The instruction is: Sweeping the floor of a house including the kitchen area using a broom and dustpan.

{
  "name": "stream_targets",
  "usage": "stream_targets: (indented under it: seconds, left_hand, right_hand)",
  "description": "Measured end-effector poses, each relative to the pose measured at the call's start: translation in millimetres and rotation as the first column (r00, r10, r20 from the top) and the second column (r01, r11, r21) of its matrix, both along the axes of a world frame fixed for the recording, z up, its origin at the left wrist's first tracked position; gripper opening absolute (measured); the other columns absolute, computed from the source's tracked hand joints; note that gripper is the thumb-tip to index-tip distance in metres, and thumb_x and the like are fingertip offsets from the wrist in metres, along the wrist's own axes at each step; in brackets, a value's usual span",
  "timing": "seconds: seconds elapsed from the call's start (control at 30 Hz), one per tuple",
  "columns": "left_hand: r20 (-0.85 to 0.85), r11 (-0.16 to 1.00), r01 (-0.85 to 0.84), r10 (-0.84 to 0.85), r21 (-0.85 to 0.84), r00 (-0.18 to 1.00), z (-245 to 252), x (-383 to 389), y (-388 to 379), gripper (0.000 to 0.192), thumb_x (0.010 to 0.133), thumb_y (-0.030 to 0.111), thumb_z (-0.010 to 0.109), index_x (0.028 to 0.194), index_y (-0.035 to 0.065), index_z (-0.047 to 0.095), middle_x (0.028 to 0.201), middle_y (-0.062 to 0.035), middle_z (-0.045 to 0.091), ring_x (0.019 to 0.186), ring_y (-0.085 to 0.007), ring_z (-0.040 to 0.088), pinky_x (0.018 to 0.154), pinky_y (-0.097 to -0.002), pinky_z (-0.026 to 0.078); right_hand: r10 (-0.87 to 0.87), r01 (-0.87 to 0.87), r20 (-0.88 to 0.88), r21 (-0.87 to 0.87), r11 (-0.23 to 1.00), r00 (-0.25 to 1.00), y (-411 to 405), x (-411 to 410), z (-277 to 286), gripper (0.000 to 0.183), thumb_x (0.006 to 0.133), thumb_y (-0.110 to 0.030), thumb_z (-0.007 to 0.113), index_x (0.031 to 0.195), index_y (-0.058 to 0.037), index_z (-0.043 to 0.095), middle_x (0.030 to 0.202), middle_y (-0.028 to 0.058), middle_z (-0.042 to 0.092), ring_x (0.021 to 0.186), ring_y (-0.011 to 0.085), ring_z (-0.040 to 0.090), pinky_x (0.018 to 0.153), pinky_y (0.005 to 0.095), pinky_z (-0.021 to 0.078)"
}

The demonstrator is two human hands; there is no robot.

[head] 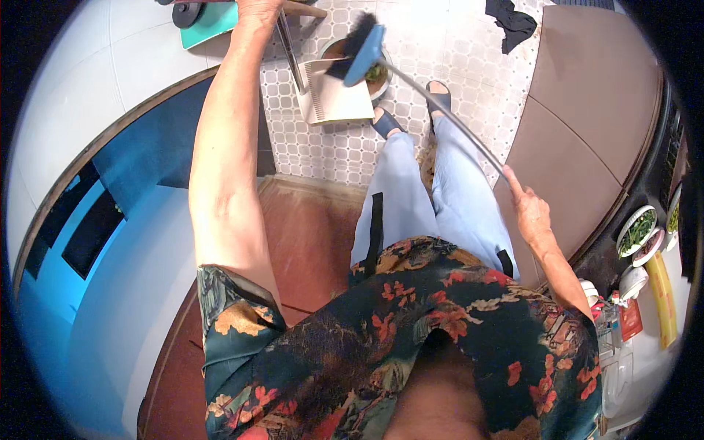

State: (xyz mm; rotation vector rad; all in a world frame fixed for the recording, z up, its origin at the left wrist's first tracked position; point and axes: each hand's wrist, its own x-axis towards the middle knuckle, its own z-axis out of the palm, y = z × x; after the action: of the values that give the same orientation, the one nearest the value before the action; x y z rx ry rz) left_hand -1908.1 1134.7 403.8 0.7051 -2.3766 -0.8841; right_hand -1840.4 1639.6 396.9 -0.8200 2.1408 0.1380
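My right hand (532,214) is wrapped around the grey metal handle of a broom (440,107), with the index finger stretched along it. The blue broom head (365,55) has dark, blurred bristles, which lie over the back of a cream dustpan (340,102). My left hand (259,7) is cut off by the upper edge of the view. From that hand the dustpan's shiny metal handle (290,49) runs down to the pan. Behind the pan and broom head, a round basin (380,82) shows brownish and green contents; much of it is hidden.
Dark slippers (388,122) are on my feet on the patterned tile floor (308,159). Brown cabinet fronts (583,110) stand at right below a counter with a dish of greens (637,231). A black cloth (511,27) lies on the floor. A green board-like object (206,27) is at upper left.
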Motion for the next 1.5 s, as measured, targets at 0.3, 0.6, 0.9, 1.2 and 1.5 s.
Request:
stream_targets:
  seconds: [0.3, 0.6, 0.9, 1.2, 1.5]
  left_hand:
    - [-0.001, 0.997, -0.063, 0.063, 0.049, 0.998, -1, 1, -6, 0.029, 0.077, 0.022, 0.046, 0.063, -0.0025, 0.052, 0.052, -0.0144, 0.052, 0.049, -0.0250, 0.052, 0.049, -0.0359, 0.039]
    - [-0.011, 0.998, -0.047, 0.046, -0.051, 0.999, -1, 5, -12, 0.037, 0.078, 0.030, 0.049, 0.063, -0.0029, 0.052, 0.052, -0.0150, 0.051, 0.050, -0.0254, 0.052, 0.049, -0.0363, 0.038]
    - [-0.108, 0.983, -0.041, 0.061, 0.176, 0.992, 20, 33, -3, 0.046, 0.080, 0.041, 0.050, 0.068, -0.0031, 0.055, 0.053, -0.0135, 0.050, 0.052, -0.0216, 0.049, 0.052, -0.0352, 0.039]
    - [-0.101, 0.975, -0.170, 0.185, 0.143, 0.978, 25, 98, -8, 0.035, 0.084, 0.032, 0.050, 0.078, -0.0023, 0.057, 0.055, -0.0055, 0.050, 0.052, -0.0133, 0.045, 0.051, -0.0290, 0.037]
    - [-0.235, 0.913, -0.157, 0.258, 0.377, 0.937, 31, 156, -19, 0.043, 0.082, 0.035, 0.053, 0.050, 0.0072, 0.043, 0.041, 0.0018, 0.040, 0.033, -0.0091, 0.038, 0.033, -0.0247, 0.028]
  right_hand:
    - [-0.034, 0.040, -0.046, 0.142, 0.989, 0.998, 5, -2, 71, 0.061, 0.076, -0.003, 0.049, 0.129, -0.0268, 0.030, 0.071, 0.0165, 0.054, 0.064, 0.0336, 0.056, 0.060, 0.0444, 0.0456]
    - [-0.008, 0.007, 0.021, 0.032, 0.999, 1.000, 1, 10, 50, 0.069, 0.073, 0.001, 0.047, 0.130, -0.0304, 0.024, 0.070, 0.0165, 0.054, 0.063, 0.0324, 0.057, 0.058, 0.0429, 0.0468]
    - [-0.037, 0.057, -0.111, 0.182, 0.982, 0.993, 15, 13, 61, 0.064, 0.077, -0.004, 0.049, 0.129, -0.0302, 0.025, 0.074, 0.0163, 0.055, 0.067, 0.0325, 0.057, 0.060, 0.0431, 0.0463]
    - [-0.019, 0.043, -0.179, 0.132, 0.990, 0.984, 22, 33, 49, 0.061, 0.078, -0.009, 0.049, 0.129, -0.0315, 0.025, 0.070, 0.0143, 0.053, 0.063, 0.0313, 0.057, 0.058, 0.0425, 0.0463]
    - [0.023, -0.013, -0.184, 0.052, 0.999, 0.983, 7, 40, 64, 0.064, 0.076, -0.002, 0.047, 0.130, -0.0292, 0.025, 0.070, 0.0152, 0.052, 0.064, 0.0325, 0.056, 0.057, 0.0424, 0.0460]
